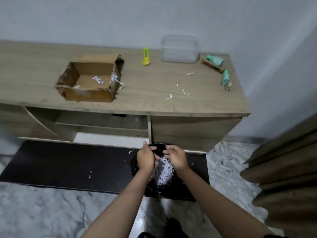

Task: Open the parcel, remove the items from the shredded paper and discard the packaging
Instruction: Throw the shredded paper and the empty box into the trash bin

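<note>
Marble floor, dark mat | both grips pinch black bag (pixel 137 166) rim: left hand (pixel 145 158), right hand (pixel 176 158) | parcel box (pixel 89 79) on counter (pixel 154 100) at 11 o'clock, your left hand nearer

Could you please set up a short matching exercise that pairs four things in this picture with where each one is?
Things:
1. cardboard box
2. yellow-green cutter
3. black bag
4. clear plastic container

Places:
A. on the floor, held open by both hands
B. at the back of the desk by the wall, right of the cutter
C. left part of the desk top
D. between the box and the container

Pairs: 1-C, 2-D, 3-A, 4-B
</note>
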